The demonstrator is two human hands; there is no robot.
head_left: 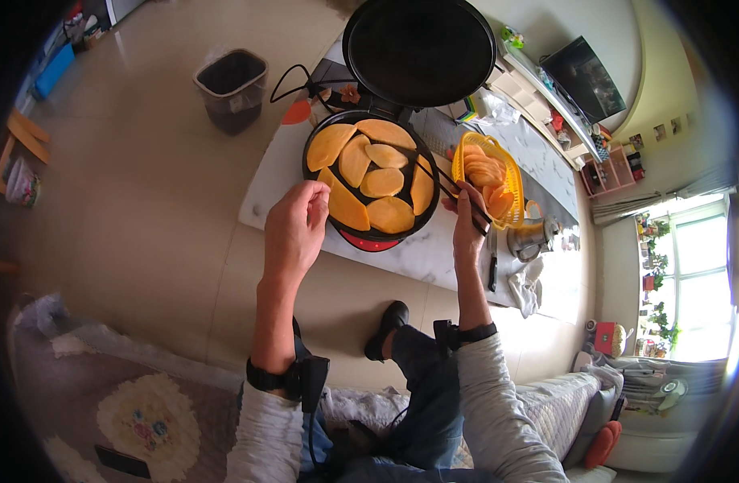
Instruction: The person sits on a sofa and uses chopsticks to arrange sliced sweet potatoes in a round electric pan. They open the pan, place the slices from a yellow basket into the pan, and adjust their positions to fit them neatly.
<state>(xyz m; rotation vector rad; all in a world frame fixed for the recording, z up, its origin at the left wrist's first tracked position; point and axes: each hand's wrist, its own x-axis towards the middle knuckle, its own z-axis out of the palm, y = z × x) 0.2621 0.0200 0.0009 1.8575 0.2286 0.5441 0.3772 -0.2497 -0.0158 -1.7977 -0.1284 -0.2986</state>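
Several flat orange slices (384, 182), perhaps sweet potato or pumpkin, lie in a round black electric griddle (429, 214) whose lid (422, 51) stands raised behind it. My left hand (300, 220) is at the pan's left rim, its fingertips pinched at the edge of a long slice (347, 205); whether they grip it is unclear. In my right hand (466, 220) is a pair of dark chopsticks (445, 181), their tips at the upper end of the slice by the right rim (422, 186). Beside that hand, a yellow plastic basket (517, 181) holds more slices (484, 169).
On the marble-patterned table (405, 262) are a knife (493, 273), a metal pot (529, 237) and a white cloth (527, 287). A black cable (291, 72) runs behind the griddle. A lined waste bin (232, 90) stands on the floor. A phone (122, 462) lies on the sofa.
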